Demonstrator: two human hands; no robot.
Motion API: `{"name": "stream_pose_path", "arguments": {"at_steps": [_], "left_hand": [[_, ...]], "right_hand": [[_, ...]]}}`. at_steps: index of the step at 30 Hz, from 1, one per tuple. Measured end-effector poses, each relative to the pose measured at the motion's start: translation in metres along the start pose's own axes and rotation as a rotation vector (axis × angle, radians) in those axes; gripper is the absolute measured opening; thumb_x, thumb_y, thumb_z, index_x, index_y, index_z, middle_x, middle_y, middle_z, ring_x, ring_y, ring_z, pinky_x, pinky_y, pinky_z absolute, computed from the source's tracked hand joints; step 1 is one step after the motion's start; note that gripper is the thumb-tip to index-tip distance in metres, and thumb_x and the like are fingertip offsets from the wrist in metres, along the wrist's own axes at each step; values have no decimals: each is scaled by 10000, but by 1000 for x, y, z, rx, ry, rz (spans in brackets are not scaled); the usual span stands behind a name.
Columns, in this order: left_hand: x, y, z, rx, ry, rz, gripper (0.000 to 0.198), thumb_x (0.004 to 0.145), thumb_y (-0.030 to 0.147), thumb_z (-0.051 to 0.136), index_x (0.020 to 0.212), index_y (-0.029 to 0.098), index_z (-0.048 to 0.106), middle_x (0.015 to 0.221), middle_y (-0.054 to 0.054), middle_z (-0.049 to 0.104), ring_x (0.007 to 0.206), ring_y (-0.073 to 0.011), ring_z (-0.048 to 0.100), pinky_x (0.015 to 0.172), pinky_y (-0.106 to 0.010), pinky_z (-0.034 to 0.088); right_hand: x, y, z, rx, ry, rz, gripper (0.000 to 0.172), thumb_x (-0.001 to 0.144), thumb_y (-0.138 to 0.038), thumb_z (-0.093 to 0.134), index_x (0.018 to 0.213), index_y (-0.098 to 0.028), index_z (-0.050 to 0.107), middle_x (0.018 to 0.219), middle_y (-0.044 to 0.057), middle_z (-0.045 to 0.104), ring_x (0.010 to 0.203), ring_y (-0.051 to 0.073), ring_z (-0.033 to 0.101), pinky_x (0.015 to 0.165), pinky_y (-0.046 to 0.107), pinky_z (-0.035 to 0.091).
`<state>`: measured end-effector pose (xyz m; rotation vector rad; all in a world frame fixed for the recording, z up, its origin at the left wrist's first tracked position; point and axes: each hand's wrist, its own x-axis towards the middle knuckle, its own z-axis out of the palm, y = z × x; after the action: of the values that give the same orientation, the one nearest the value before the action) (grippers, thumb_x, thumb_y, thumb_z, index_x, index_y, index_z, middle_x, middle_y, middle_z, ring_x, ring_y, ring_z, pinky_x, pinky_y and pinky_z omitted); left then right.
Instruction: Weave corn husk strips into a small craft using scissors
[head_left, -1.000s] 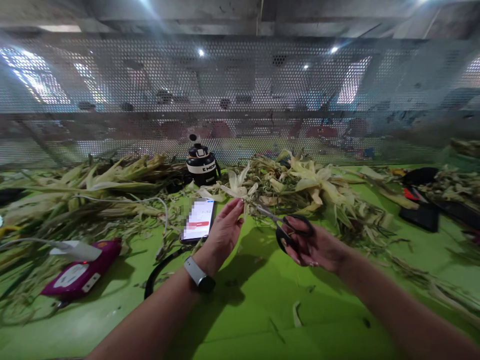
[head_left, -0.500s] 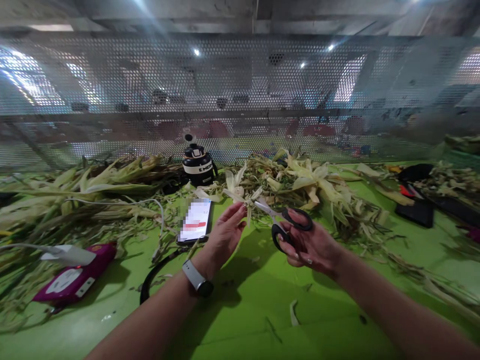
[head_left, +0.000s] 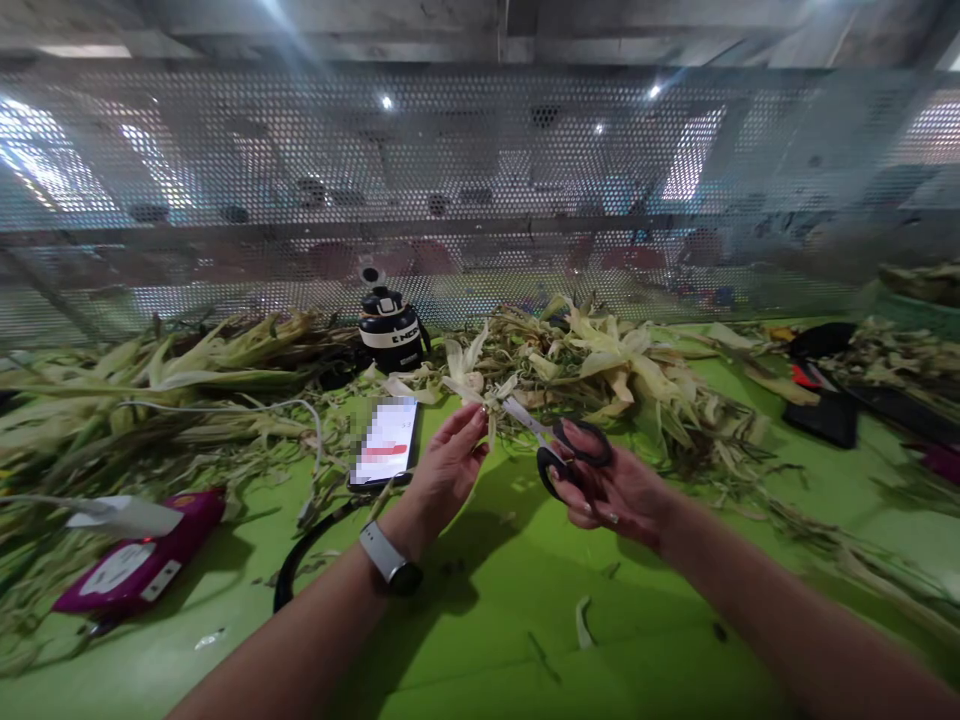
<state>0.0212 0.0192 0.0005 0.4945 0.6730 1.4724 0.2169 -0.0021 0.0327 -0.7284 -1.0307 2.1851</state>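
Note:
Between thumb and fingertips, my left hand (head_left: 448,465) pinches a small pale corn husk piece (head_left: 495,405) whose short strips stick out in several directions. My right hand (head_left: 619,492) has its fingers through the black handles of a pair of scissors (head_left: 531,424). The scissor blades point left and reach the right side of the husk piece; I cannot tell whether they touch it. Behind my left fingertips a larger pale husk (head_left: 466,362) spreads its leaves upward. A grey-banded watch (head_left: 386,555) is on my left wrist.
A lit phone (head_left: 386,440) lies left of my left hand, with a black bottle (head_left: 391,335) behind it. Further left are a purple power strip (head_left: 139,550) and a white cable. Husk heaps (head_left: 225,365) line the green table (head_left: 480,640) before a perforated screen (head_left: 487,170).
The whole view has shifted slightly, so everything appears a little further left. Both hands keep their grips, and the scissors remain at the husk piece.

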Motion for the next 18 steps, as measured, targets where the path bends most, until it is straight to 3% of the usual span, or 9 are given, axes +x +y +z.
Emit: {"name": "stream_pose_path", "arguments": {"at_steps": [9, 15, 18], "left_hand": [[-2, 3, 5, -2, 60, -24, 241, 597, 133, 826, 802, 170, 706, 715, 12, 698, 622, -78, 600, 529, -172, 415], [-4, 7, 6, -35, 61, 9, 190, 673, 112, 770, 821, 184, 676, 736, 36, 691, 621, -66, 610, 577, -174, 460], [-2, 9, 5, -32, 64, 17, 177, 697, 136, 754, 839, 190, 664, 748, 39, 690, 624, -68, 618, 570, -180, 459]], "right_hand": [[-2, -4, 8, -97, 58, -21, 450, 700, -532, 726, 677, -116, 557, 428, -65, 557, 249, -30, 221, 320, 113, 235], [4, -2, 5, -258, 219, -65, 456, 708, -563, 690, 652, -146, 513, 463, -29, 591, 274, 5, 332, 302, 128, 272], [5, -2, 2, -317, 230, -70, 449, 728, -566, 661, 652, -151, 507, 468, -18, 593, 281, 14, 351, 287, 128, 264]]}}
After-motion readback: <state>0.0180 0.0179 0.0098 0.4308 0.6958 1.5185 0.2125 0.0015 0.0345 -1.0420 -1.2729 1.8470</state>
